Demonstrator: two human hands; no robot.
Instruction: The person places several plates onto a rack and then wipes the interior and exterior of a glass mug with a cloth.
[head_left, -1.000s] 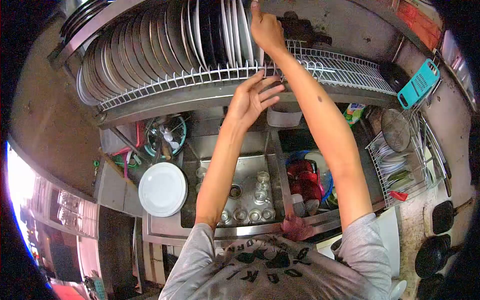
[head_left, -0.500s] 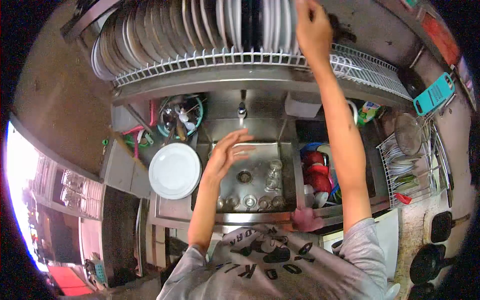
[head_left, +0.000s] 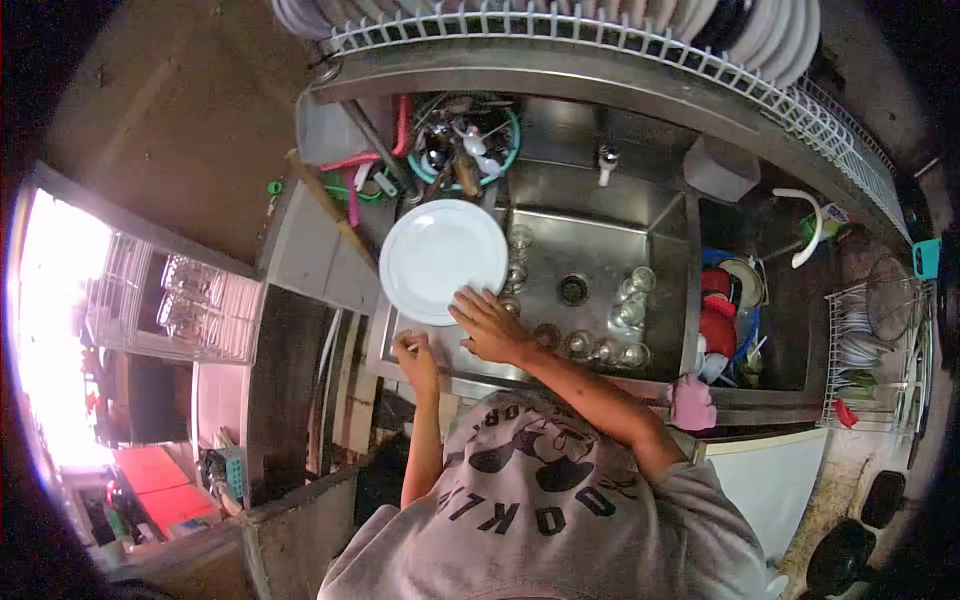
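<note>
A stack of white plates [head_left: 440, 262] sits on the steel ledge left of the sink. My right hand [head_left: 487, 325] reaches across to the stack's lower right edge, its fingers stretched out and touching the top plate's rim. Just below the stack, my left hand [head_left: 415, 355] is loosely curled near the ledge, apart from the plates, with nothing seen in it. Several clear glasses [head_left: 632, 300] stand along the sides of the steel sink basin [head_left: 560, 250].
Overhead runs a white wire rack [head_left: 560, 25] of plates. Behind the stack is a turquoise-rimmed basket [head_left: 515, 150] of utensils. Right of the sink, red bowls [head_left: 716, 330] sit in a second basin. A pink cloth [head_left: 692, 402] hangs on the front edge.
My right hand has come down from the overhead plate rack to the plate stack. My left hand has moved from over the sink to below the stack. The view has shifted left.
</note>
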